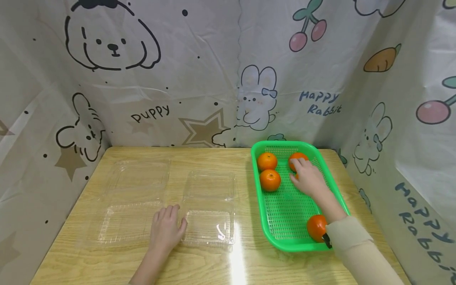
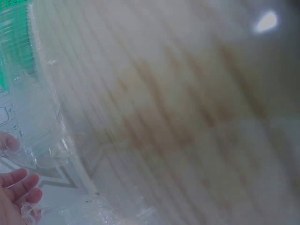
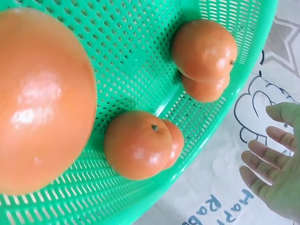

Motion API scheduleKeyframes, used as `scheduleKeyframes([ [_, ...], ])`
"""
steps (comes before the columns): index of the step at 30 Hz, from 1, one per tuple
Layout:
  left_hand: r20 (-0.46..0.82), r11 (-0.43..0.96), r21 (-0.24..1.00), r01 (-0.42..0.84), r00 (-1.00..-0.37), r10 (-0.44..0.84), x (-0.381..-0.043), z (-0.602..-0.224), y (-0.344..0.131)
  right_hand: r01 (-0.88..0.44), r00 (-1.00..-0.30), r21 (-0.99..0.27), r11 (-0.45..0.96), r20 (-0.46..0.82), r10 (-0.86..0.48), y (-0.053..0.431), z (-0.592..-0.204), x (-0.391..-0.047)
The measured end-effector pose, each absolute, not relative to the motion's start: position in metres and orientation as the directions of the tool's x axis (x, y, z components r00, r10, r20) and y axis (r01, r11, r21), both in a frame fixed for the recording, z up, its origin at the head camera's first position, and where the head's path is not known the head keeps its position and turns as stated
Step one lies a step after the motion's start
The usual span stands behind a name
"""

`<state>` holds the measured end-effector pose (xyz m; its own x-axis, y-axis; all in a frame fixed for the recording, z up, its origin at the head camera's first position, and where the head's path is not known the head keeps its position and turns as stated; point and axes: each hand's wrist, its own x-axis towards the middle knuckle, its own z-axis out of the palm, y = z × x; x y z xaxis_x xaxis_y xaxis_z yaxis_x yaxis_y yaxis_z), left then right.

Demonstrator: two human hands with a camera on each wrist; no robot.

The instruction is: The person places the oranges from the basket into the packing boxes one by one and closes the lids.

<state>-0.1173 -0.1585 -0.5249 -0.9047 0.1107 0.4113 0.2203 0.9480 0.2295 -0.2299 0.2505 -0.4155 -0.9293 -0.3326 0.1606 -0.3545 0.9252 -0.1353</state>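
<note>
My right hand [image 1: 309, 179] reaches over the back right part of the green basket [image 1: 265, 225], its fingers loosely spread above an orange [image 1: 298, 160]. Part of another orange [image 1: 297, 176] shows beneath that hand. In the right wrist view the fingers are apart, with nothing between them, beyond two oranges [image 3: 137, 145] that overlap. Between two clear plastic containers, my left hand [image 1: 165, 229] lies with relaxed fingers by the right edge of the larger container [image 1: 132, 202]. The smaller clear container [image 1: 210, 198] is just right of its thumb.
Two more oranges [image 1: 270, 180] sit along the basket's left wall. A larger orange-red round fruit [image 1: 316, 228] lies at its front right, under the right wrist. A patterned white cloth [image 1: 199, 87] hangs behind the wooden table [image 1: 199, 265] and along its sides.
</note>
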Motion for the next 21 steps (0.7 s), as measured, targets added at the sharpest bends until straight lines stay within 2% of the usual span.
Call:
scheduleKeyframes([
  [6,0.418,0.952,0.227,0.204,-0.904,0.094,-0.117,-0.527,-0.158,-0.368,-0.927,-0.113,0.923,0.124,-0.354,0.244,-0.425,-0.238],
  [13,0.343,0.96,0.234,0.153,-0.937,0.066,-0.118,-0.527,-0.156,-0.396,-0.917,-0.114,0.911,0.104,-0.386,0.236,-0.433,-0.243],
  [21,0.291,0.967,0.228,0.117,-0.955,0.047,-0.119,-0.527,-0.152,-0.376,-0.926,-0.118,0.919,0.022,-0.376,0.225,-0.439,-0.247],
])
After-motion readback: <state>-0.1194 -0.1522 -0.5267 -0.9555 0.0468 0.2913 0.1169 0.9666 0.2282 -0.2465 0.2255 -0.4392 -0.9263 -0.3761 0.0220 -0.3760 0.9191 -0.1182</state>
